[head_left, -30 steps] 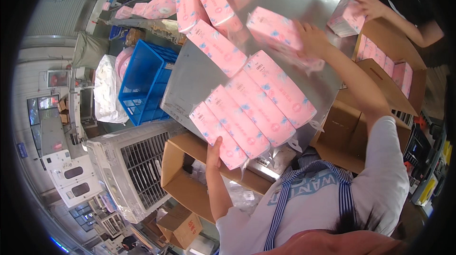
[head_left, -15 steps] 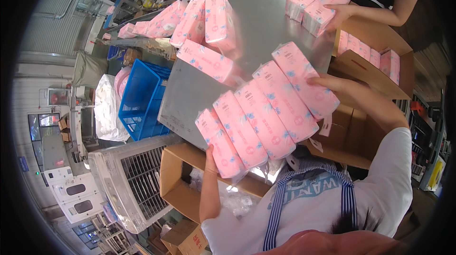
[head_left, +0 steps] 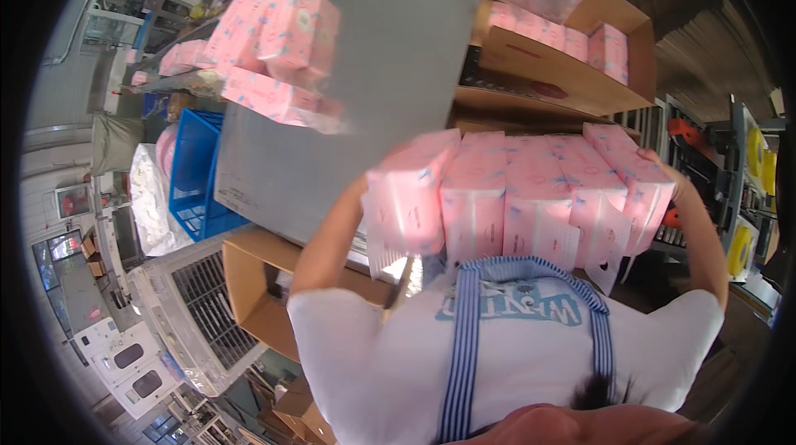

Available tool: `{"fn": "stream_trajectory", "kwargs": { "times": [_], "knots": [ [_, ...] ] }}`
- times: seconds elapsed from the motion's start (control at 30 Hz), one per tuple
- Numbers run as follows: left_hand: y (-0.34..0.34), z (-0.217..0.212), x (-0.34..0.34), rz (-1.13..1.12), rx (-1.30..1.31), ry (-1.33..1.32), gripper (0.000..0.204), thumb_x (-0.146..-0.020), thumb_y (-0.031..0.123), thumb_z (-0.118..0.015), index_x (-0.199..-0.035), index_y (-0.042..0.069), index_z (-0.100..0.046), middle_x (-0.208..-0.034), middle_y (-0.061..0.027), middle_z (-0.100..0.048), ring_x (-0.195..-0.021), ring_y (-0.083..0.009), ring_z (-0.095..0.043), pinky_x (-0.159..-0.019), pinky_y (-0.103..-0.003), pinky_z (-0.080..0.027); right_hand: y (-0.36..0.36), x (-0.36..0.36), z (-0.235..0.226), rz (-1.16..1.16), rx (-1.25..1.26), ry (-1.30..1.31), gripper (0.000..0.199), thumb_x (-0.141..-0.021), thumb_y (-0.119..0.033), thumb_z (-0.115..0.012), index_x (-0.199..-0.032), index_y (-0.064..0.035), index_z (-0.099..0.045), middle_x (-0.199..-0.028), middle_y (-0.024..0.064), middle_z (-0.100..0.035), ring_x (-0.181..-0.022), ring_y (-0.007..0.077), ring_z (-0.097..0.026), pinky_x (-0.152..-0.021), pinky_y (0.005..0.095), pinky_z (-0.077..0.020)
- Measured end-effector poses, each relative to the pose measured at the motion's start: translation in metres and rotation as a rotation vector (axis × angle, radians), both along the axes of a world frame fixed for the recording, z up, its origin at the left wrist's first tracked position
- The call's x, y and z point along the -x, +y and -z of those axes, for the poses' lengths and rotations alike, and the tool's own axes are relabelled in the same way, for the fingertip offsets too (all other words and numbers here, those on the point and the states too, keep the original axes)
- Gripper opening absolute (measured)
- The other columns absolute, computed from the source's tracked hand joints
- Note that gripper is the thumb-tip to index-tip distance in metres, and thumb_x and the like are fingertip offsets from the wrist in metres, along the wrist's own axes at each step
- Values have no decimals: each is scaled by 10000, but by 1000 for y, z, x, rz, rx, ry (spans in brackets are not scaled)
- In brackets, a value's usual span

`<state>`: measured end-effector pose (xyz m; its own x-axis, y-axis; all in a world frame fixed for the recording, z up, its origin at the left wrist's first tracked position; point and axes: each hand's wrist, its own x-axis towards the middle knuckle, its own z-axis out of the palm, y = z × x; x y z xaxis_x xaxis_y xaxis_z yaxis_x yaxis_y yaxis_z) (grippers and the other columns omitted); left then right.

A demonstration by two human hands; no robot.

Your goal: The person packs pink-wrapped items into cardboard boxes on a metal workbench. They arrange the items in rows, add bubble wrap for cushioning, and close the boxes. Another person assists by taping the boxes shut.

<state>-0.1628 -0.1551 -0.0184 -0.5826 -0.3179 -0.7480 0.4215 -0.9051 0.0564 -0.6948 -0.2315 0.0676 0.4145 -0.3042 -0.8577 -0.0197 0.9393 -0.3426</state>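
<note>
Pink packs (head_left: 537,175) swung right, held between fingers (head_left: 646,154); print (head_left: 518,243) blurred.

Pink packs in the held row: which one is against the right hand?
The rightmost pack of the five: the right hand is on its outer side; the other four packs lie further left.

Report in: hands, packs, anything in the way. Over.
Left hand and right hand on opposite ends of the row. Five pink packs side by side between them. Possible obstacle: open cardboard box just beyond.
</note>
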Motion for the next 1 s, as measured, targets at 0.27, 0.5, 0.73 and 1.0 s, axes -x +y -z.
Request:
{"fn": "stream_trajectory", "kwargs": {
  "times": [0.27,0.5,0.73,1.0],
  "knots": [
    [-102,156,111,970,851,-982,318,-873,265,-486,-1049,47,-636,-992,-130,-674,-808,-294,-665,-709,-410,-548,11,24,168,-859,878,1310,398,-884,-137,-456,-1239,30,-392,-1084,251,-595,-879,384,-645,-712,423,-547],
    [-40,154,197,1243,1205,-1643,310,-833,181,-494,-1076,47,-631,-1120,-155,-617,-1017,-314,-595,-793,-448,-505,49,10,253,-927,1066,1396,465,-817,-127,-522,-1282,-130,-494,-1270,130,-507,-1134,350,-525,-914,471,-458],
    [-32,136,191,931,1607,-1246,223,-834,179,-515,-955,50,-650,-981,-157,-627,-907,-345,-595,-842,-436,-469,23,-66,166,-1045,1129,789,500,-753,-152,-552,-1252,-121,-523,-1293,136,-487,-1200,349,-442,-934,523,-404],
    [-40,110,208,1107,1443,-1128,272,-851,281,-510,-852,52,-657,-893,-141,-636,-911,-336,-581,-838,-438,-455,93,-68,157,-1093,1018,513,526,-691,-253,-635,-1194,-122,-550,-1230,194,-477,-1110,412,-462,-922,488,-414]
  ]
}}
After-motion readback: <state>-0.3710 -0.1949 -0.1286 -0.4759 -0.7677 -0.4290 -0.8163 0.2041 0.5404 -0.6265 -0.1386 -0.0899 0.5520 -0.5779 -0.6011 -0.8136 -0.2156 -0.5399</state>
